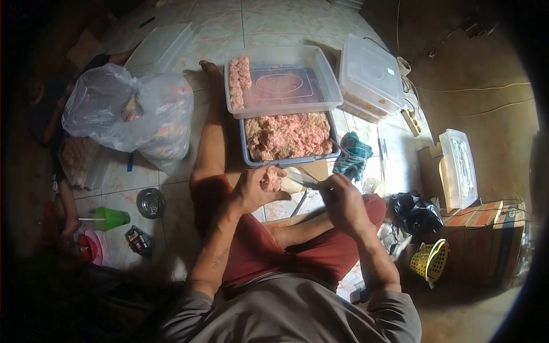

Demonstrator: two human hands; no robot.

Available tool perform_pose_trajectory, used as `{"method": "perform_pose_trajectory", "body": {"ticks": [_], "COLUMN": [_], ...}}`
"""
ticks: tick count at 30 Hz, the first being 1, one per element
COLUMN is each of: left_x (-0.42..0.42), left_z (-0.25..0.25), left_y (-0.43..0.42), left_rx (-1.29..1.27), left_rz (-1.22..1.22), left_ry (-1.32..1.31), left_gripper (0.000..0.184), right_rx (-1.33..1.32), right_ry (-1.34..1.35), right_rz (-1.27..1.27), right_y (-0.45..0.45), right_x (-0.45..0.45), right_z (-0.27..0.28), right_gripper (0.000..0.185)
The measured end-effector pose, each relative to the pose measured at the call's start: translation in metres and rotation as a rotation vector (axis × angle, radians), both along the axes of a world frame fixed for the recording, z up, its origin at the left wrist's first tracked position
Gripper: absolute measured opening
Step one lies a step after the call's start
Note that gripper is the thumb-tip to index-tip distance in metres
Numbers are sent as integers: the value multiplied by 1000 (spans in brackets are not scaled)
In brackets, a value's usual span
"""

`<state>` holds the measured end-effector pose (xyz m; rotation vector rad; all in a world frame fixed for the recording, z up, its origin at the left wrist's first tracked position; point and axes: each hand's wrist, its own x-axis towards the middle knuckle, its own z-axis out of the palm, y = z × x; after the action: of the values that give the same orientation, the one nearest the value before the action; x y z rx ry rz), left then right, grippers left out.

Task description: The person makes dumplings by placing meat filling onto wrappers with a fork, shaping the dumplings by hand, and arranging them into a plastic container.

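A lump of pink minced meat (270, 180) lies in the cupped fingers of my left hand (247, 193). My right hand (344, 201) grips a metal fork (304, 180), its tines pointing left toward the lump but apart from it. Just beyond both hands, a blue-grey tub (246, 150) is filled with minced meat (289, 136). Resting over the tub's far side is a clear plastic container (311, 103), with shaped meat lumps (239, 83) packed along its left wall. Something pale and round (292, 178) sits between my hands, partly hidden by the fork.
On the left are a plastic bag (163, 114), egg trays (80, 163), a green cup (112, 218), a glass ashtray (150, 203) and another person's arm (68, 206). Rightward lie a teal cloth (353, 155), a lidded box (372, 74), a black bag (414, 212) and a yellow basket (430, 261).
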<state>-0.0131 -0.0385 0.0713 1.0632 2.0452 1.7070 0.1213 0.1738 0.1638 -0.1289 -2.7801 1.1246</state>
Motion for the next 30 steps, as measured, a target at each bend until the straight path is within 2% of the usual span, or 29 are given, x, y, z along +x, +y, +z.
{"method": "perform_pose_trajectory", "body": {"ticks": [1,3,4,7,8,9,11,13,15,17,19,20,21,22,23,24,25,26,27,29,30], "left_x": [3,7,9,10,7,6,8,7,6,11,13,18,19,17,14,10,12,14,17,10,9], "left_z": [9,22,16,-5,-9,-4,6,-2,-6,22,31,22,20,20,19,11,6,15,24,10,-1], "left_y": [-5,-9,-8,3,3,4,10,12,5,3,-1,6,4,0,-4,-7,-9,-6,-4,-4,-2], "left_rx": [-5,29,27,65,-16,-17,-242,-166,-188,-251,-34,169,173,93,12,-49,58,125,183,90,-3], "left_rz": [6,-42,-40,188,108,105,61,122,166,187,104,158,151,88,25,18,-2,74,152,154,128], "left_ry": [-5,-369,-370,164,56,60,95,149,64,75,38,-22,-26,-136,-241,-53,-302,-220,-140,-130,-121], "left_gripper": [52,45,45,38,33,33,29,33,34,40,44,48,48,49,49,46,40,38,36,36,35], "right_rx": [-41,-99,-104,-98,-77,-55,-74,-116,-134,-293,-137,48,232,395,401,438,479,448,414,139,-39], "right_ry": [-26,21,20,61,76,90,112,175,189,231,284,288,287,55,59,78,99,62,56,144,113], "right_rz": [-58,-89,-66,-20,10,40,35,-32,-38,-215,-282,-264,-243,-207,-215,-173,-118,-182,-119,-47,19], "right_y": [-2,-9,-13,-21,-24,-28,-35,-40,-39,-28,3,19,34,51,54,54,52,43,42,3,-10], "right_x": [3,9,10,7,7,5,2,-2,-8,-22,-55,-72,-84,-91,-85,-79,-77,-69,-62,-41,-30], "right_z": [13,16,12,-3,-6,-9,-16,-24,-25,-26,-54,-71,-93,-125,-120,-111,-98,-79,-67,-11,-13], "right_gripper": [10,11,9,9,9,9,9,10,11,14,17,19,21,26,26,22,19,19,18,10,7]}}
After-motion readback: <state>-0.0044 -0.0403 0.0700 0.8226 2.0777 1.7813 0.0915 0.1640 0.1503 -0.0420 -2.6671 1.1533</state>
